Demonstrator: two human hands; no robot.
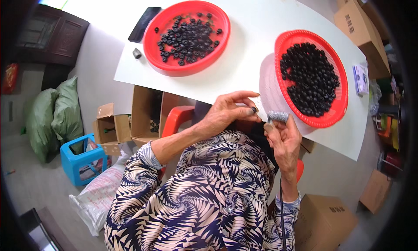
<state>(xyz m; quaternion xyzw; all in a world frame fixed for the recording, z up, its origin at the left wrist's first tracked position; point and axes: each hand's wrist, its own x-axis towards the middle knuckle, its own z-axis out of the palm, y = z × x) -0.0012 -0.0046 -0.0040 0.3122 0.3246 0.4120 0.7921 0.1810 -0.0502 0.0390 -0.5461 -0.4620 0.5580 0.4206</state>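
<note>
My left hand (228, 112) is in front of the table's near edge, its thumb and fingers closed on a thin white strip (258, 107). A small dark piece or mark shows at the thumb tip. My right hand (285, 140) is just right of it, fingers curled together near the strip's lower end. At its fingertips is a grey, shiny, short cylinder-like piece (278, 116); whether it is held or wraps a finger, I cannot tell. Beyond my hands, a red basket (344, 94) holds many small black ring-shaped parts (311, 79). Farther left, a red tray (150, 55) holds more black rings (187, 38).
On the white table (248, 33) lie a black phone (144, 25), a small grey piece (136, 53) and a purple-white box (360, 79). Cardboard boxes (363, 33) stand at right. A blue stool (80, 162), green sacks (54, 116) and an open carton (146, 116) are at left.
</note>
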